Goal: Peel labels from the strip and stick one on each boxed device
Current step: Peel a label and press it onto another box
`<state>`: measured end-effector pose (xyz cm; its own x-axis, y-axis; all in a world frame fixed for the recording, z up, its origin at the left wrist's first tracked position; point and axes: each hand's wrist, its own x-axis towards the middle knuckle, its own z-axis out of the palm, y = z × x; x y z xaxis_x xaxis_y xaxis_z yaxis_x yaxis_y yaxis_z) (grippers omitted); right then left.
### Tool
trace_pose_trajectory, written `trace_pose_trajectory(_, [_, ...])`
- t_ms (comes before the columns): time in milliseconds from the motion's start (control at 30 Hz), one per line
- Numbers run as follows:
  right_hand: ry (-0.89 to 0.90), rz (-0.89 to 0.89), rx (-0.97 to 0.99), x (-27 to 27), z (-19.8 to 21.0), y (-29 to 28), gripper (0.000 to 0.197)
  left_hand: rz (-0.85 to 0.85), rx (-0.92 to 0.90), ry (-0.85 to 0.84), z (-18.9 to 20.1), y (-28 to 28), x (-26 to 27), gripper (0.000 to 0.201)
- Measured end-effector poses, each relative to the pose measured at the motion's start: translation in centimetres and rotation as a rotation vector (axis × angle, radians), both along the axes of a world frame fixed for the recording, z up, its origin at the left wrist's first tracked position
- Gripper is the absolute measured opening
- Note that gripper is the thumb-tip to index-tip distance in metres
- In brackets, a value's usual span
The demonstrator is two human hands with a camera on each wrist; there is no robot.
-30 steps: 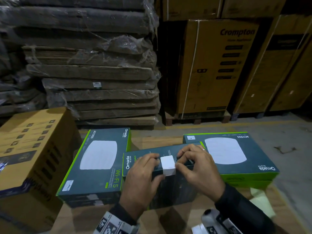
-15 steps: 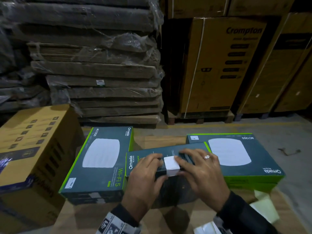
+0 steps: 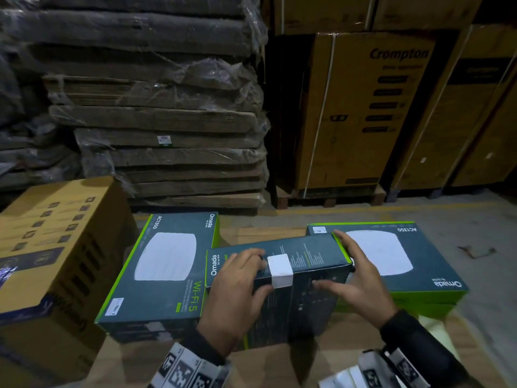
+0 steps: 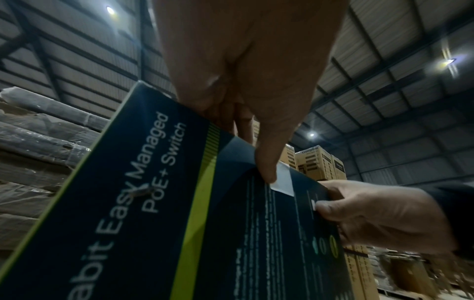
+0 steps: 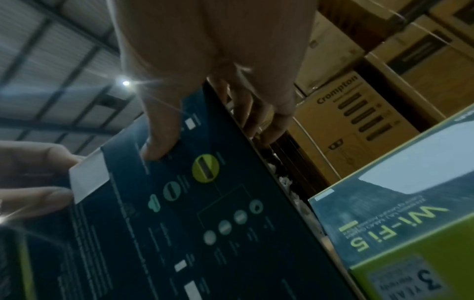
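A dark Omada switch box (image 3: pixel 307 259) stands on its long edge in the middle of the head view. A white label (image 3: pixel 279 271) is folded over its top edge. My left hand (image 3: pixel 260 273) grips that edge just left of the label, fingers on top, thumb (image 4: pixel 266 174) beside the label (image 4: pixel 283 180). My right hand (image 3: pixel 340 264) holds the box's right end, fingers over the top corner, thumb (image 5: pixel 159 150) pressed on the near face. The label (image 5: pixel 87 178) lies flat against the box (image 5: pixel 205 223).
Two flat Wi-Fi 5 boxes lie either side, the left box (image 3: pixel 165 270) and the right box (image 3: pixel 405 261), each with a small white label at a corner. A brown carton (image 3: pixel 47 247) stands at the left. Wrapped pallets and Crompton cartons (image 3: pixel 363 113) rise behind.
My right hand left the label and slid right to the box's end. The label, earlier pressed between both hands, now sits folded over the edge. My left hand stayed.
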<state>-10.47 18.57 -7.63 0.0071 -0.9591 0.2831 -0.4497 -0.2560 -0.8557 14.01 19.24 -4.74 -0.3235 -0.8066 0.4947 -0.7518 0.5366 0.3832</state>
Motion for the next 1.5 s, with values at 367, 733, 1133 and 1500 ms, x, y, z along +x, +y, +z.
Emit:
trace_pose_trajectory(367, [-0.362,0.124,0.263,-0.8,-3.1,-0.1,0.103,-0.008,0.064,-0.159,2.2,-0.5,0.1,0.039])
trace_pose_trajectory(733, [-0.235,0.134,0.105,1.9,-1.5,0.7,0.091,-0.008,0.166,-0.379,4.5,-1.4,-0.3,0.096])
trace_pose_trajectory(1133, [0.175,0.193,-0.140,2.1,3.5,2.0,0.077,-0.196,0.220,0.177,5.5,-0.2,6.1,0.085])
trace_pose_trajectory(1500, [0.330,0.107,-0.040,-5.0,1.2,1.1,0.090,-0.171,0.507,0.641,3.4,-0.4,10.9,0.095])
